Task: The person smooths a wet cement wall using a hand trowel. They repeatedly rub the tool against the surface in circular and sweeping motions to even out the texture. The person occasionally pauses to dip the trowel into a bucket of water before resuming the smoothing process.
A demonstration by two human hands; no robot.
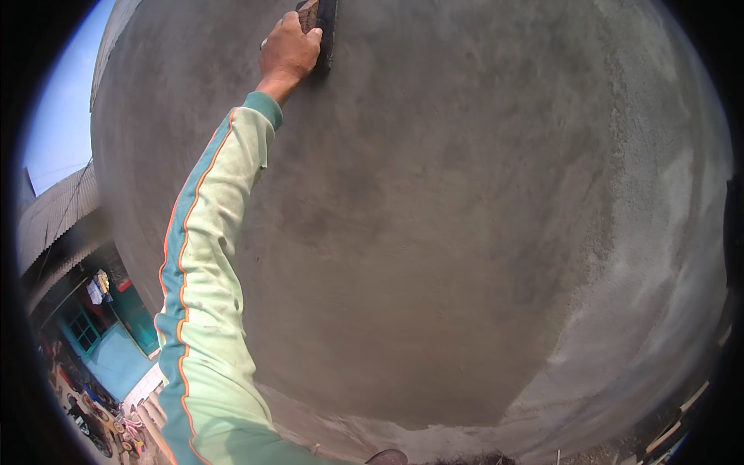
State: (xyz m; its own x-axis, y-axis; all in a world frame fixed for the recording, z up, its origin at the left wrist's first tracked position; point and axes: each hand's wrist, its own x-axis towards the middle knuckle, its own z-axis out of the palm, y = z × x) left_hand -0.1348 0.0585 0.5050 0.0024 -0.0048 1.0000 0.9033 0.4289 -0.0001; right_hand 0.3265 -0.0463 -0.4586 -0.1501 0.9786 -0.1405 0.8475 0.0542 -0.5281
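A: Which hand is shown, and where does it lie?

B: The left hand point(291, 54), in the upper part of the frame, left of centre, its back toward the viewer. The arm, in a pale green sleeve point(213, 287) with a teal stripe and orange piping, rises from the lower left of the frame to a teal cuff point(264, 108) at the wrist

A: What is the state of the grip?

B: The fingers are curled about the brown handle point(308, 14) of a plastering float point(329, 39), the thumb lying on the right side of the hand. The right hand lies outside the frame; its grip cannot be told

A: Where is the float?

B: At the top edge of the frame, left of centre, and partly cut off by it. Its dark plate appears as a narrow, nearly upright strip to the right of the hand, against the grey wall point(434, 217); whether its full face touches cannot be told

A: How is the wall marked?

B: The central area is smooth, dark and mottled. A paler band point(655, 201) borders it at the right of the frame and continues along the bottom

A: And the left margin?

B: From top to bottom: blue sky point(66, 108), a corrugated roof point(62, 209), a blue house front point(120, 360) with hanging clothes point(99, 287), and, at lower left, small wheeled vehicles point(97, 442)
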